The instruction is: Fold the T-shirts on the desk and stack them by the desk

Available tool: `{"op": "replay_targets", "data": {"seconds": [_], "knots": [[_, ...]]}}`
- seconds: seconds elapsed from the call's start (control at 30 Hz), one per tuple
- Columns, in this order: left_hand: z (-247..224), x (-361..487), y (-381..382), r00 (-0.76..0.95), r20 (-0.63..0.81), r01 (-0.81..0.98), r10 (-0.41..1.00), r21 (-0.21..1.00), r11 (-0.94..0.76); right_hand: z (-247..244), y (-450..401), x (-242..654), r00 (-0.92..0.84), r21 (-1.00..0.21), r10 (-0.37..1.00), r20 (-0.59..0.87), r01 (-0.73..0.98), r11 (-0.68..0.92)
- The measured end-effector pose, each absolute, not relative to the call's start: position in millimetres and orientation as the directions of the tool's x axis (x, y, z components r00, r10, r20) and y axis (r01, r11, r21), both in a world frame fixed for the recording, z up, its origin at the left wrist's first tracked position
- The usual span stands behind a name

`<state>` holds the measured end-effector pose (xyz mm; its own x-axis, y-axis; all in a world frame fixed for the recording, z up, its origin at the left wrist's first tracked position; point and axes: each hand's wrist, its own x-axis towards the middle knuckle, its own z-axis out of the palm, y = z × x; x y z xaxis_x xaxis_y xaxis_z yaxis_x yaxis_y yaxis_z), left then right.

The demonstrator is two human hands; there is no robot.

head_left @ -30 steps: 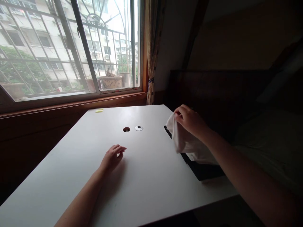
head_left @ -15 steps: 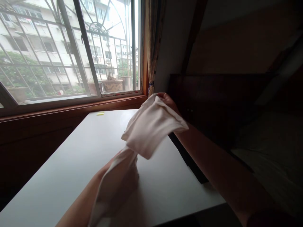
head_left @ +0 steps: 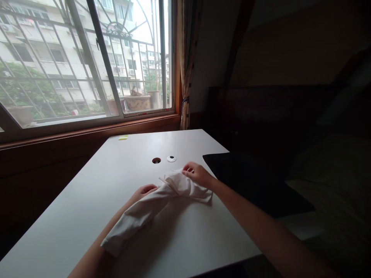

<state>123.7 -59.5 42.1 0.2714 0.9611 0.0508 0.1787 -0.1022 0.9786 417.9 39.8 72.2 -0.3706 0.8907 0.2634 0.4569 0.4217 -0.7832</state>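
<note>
Cloth [head_left: 145,210]: white, crumpled, held over the table [head_left: 78,200].
Right hand [head_left: 198,174]: fingers curled nearly closed, Cloth pinched.
Left hand [head_left: 145,190]: fingers curled against Cloth, grip cannot be told.
Black item [head_left: 246,181]: seen across table's right edge.

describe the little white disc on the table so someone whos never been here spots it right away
Start at the white table below the window. Past the crumpled white cloth, towards the window, a round hole and the disc sit side by side. The disc is the right-hand one, white with a dark patch, while the hole is mostly dark.
</note>
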Motion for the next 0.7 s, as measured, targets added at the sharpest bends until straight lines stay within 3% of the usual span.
{"op": "replay_targets", "data": {"seconds": [0.07,0.13,0.23,0.33,0.47,0.57,0.7], "knots": [[38.5,126.1,-48.8,0.245,0.044,0.185,0.968,0.978,-0.092,63.1,15.5,403.5,-0.631,-0.636,0.712,0.307,0.421,0.647],[37.5,124.8,-44.5,0.198,0.097,0.183,0.975,0.974,-0.134,51.2,-4.0,390.9,-0.725,-0.41,0.572,0.383,0.421,0.809],[39.9,118.3,-45.9,0.15,0.169,0.159,0.974,0.968,-0.192,31.5,-17.7,378.4,-0.657,-0.167,0.548,0.518,0.551,0.818],[42.2,110.8,-49.0,0.101,0.206,0.113,0.973,0.97,-0.217,18.9,-17.1,374.8,-0.583,-0.093,0.561,0.588,0.64,0.762],[43.4,104.1,-50.2,-0.026,0.252,0.058,0.967,0.967,-0.25,21.8,-12.5,382.6,-0.477,-0.131,0.544,0.69,0.656,0.743],[48.1,99.2,-51.3,-0.162,0.257,0.003,0.953,0.966,-0.26,33.1,-8.4,396.9,-0.296,-0.287,0.56,0.774,0.624,0.727],[59.5,84.8,-53.7,-0.472,0.27,-0.104,0.839,0.928,-0.357,48.9,2.9,423.5,0.018,-0.48,0.568,0.823,0.557,0.677]]}}
